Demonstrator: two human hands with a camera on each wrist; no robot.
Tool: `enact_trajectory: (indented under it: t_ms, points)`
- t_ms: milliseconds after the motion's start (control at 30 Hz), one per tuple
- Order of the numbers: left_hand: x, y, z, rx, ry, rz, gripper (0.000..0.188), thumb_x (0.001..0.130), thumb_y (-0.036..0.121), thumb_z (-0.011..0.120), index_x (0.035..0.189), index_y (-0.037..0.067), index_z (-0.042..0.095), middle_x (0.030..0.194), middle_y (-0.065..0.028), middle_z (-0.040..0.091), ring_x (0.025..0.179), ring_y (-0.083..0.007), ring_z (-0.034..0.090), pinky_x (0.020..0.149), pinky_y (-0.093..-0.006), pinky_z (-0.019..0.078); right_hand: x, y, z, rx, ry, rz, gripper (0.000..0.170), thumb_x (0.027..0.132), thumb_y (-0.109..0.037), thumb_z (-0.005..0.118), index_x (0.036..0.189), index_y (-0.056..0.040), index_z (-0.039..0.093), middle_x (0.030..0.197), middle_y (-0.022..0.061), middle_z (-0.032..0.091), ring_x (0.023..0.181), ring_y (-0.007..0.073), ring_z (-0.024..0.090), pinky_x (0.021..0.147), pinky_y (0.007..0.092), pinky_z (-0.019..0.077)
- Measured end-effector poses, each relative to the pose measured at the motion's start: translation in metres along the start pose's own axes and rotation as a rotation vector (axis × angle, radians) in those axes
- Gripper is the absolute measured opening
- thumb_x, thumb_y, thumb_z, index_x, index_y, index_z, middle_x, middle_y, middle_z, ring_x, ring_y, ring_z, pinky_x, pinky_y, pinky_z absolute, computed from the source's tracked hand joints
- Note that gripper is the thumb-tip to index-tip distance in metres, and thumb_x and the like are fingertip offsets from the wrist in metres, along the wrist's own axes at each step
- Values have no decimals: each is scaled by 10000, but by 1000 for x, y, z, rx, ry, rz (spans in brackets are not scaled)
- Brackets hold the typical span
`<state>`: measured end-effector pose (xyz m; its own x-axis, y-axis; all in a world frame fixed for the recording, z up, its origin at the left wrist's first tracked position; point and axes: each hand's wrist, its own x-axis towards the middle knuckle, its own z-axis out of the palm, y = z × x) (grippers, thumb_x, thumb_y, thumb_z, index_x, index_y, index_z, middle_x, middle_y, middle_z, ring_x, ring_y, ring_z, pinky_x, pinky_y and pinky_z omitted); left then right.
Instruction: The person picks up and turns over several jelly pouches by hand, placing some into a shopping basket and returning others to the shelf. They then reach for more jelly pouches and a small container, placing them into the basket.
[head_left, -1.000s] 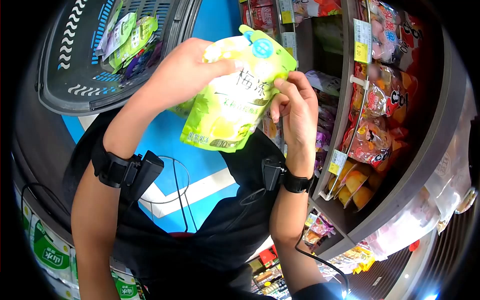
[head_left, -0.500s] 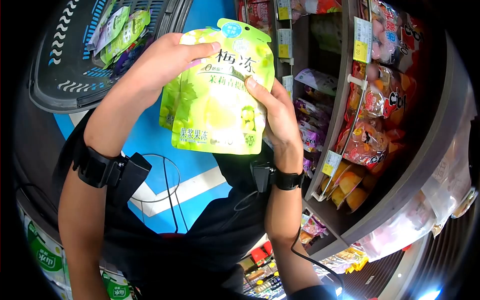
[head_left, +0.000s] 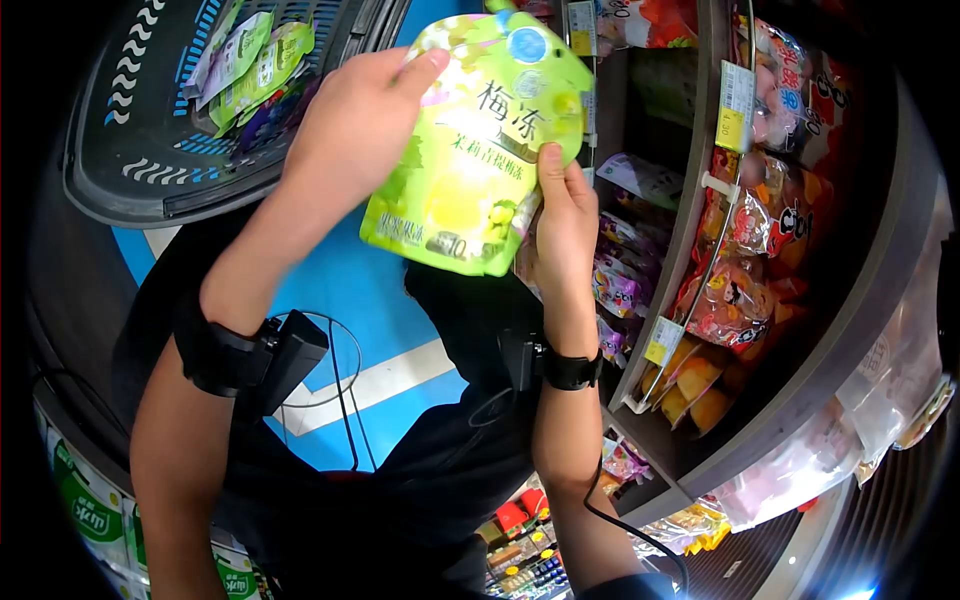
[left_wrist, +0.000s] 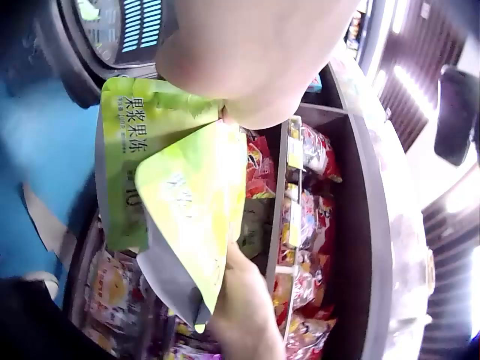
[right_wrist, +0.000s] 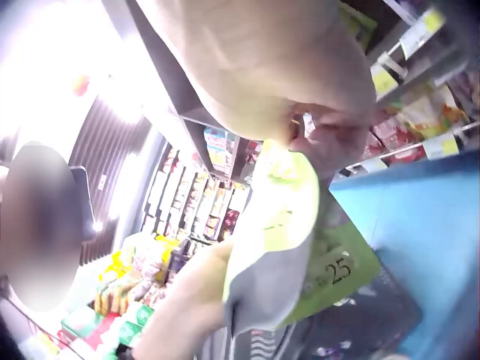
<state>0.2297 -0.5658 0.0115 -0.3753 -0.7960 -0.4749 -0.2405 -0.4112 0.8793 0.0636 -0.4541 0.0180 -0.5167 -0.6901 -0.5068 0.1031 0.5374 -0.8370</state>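
Observation:
Two green pouches are held together in front of the body; the front pouch [head_left: 455,190] hides most of the other in the head view. My left hand [head_left: 355,125] grips their upper left edge, thumb across the front. On the right edge my right hand [head_left: 567,235] pinches, thumb on the front face. In the left wrist view the rear pouch [left_wrist: 120,157] shows behind the folded front one [left_wrist: 195,202], their lower ends apart. The right wrist view shows a pouch marked 25 [right_wrist: 337,262] behind a pouch with a grey base [right_wrist: 274,281].
A dark basket [head_left: 170,208] at the upper left holds several pouches [head_left: 265,75]. Shelves along the right carry red candy bags [head_left: 735,300], purple packets [head_left: 620,285] and price tags [head_left: 735,105]. Cables hang in front of the body, over the blue floor [head_left: 380,325].
Both hands first brought the pouches down-left and faced them frontally, then shifted them slightly up and right, tilting them. The right thumb now lies nearer the right edge.

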Motion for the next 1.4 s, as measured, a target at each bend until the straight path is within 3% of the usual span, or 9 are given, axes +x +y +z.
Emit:
enact_trajectory:
  t_ms: [133, 367, 433, 533, 667, 900, 1033, 1200, 1400]
  points:
    - [0, -4, -3, 382, 236, 386, 398, 973, 351, 494, 956, -26, 622, 803, -173, 640, 742, -289, 606, 690, -375, 452, 6, -15, -13, -56, 214, -40, 351, 990, -356, 497, 945, -28, 613, 630, 12, 590, 398, 68, 446, 350, 210, 292]
    - [-3, -6, -5, 584, 310, 552, 334, 969, 296, 491, 961, -5, 637, 750, -189, 582, 748, -346, 546, 676, -433, 433, 56, 18, -100, 673, 109, -137, 360, 1006, -347, 433, 1162, -24, 470, 938, 94, 593, 653, 178, 582, 513, 258, 474]
    - [-3, -6, -4, 634, 300, 525, 334, 971, 295, 488, 951, -3, 637, 730, -184, 573, 741, -342, 543, 668, -431, 433, 71, 28, -131, 958, 16, -202, 357, 1014, -267, 410, 1213, 28, 436, 1089, 143, 593, 840, 233, 639, 696, 312, 581]
    - [-4, -8, -5, 651, 267, 528, 333, 970, 294, 487, 931, -2, 635, 718, -181, 565, 723, -346, 533, 671, -431, 430, 73, 13, -138, 1254, 69, -238, 430, 1012, -209, 378, 1335, 70, 333, 1314, 198, 482, 1165, 385, 536, 975, 416, 516]
    - [-4, -10, -5, 620, 248, 533, 330, 969, 293, 488, 919, -1, 630, 719, -183, 564, 725, -347, 525, 685, -432, 424, 90, 20, -130, 945, 377, -374, 488, 1012, -175, 358, 1433, 25, 215, 1446, 189, 301, 1310, 381, 378, 1121, 467, 357]
    - [-4, -9, -1, 621, 184, 494, 350, 968, 297, 491, 945, -22, 631, 736, -195, 572, 750, -346, 525, 696, -429, 424, 114, 21, -113, 426, 601, -424, 468, 997, -179, 369, 1393, 55, 282, 1431, 176, 317, 1199, 346, 493, 1061, 385, 424]
    - [-2, -10, 0, 600, 181, 485, 367, 969, 298, 492, 967, -43, 628, 775, -212, 586, 771, -347, 534, 710, -425, 425, 115, 14, -112, 167, 627, -243, 469, 915, -128, 533, 1324, 45, 383, 1124, 142, 589, 1060, 245, 571, 975, 324, 452]
    - [-3, -7, 1, 586, 137, 445, 373, 968, 293, 495, 998, -55, 626, 810, -225, 597, 775, -354, 543, 729, -423, 428, 127, 35, -114, -46, 681, -75, 433, 894, -116, 637, 1256, 29, 450, 1062, 163, 590, 783, 289, 655, 597, 345, 582]
    - [-4, -6, 4, 608, 135, 478, 377, 964, 281, 504, 985, -78, 620, 800, -241, 589, 775, -365, 548, 743, -431, 423, 135, 39, -120, -196, 721, -288, 141, 923, -88, 530, 1031, 2, 529, 1011, 148, 598, 856, 249, 637, 722, 312, 547]
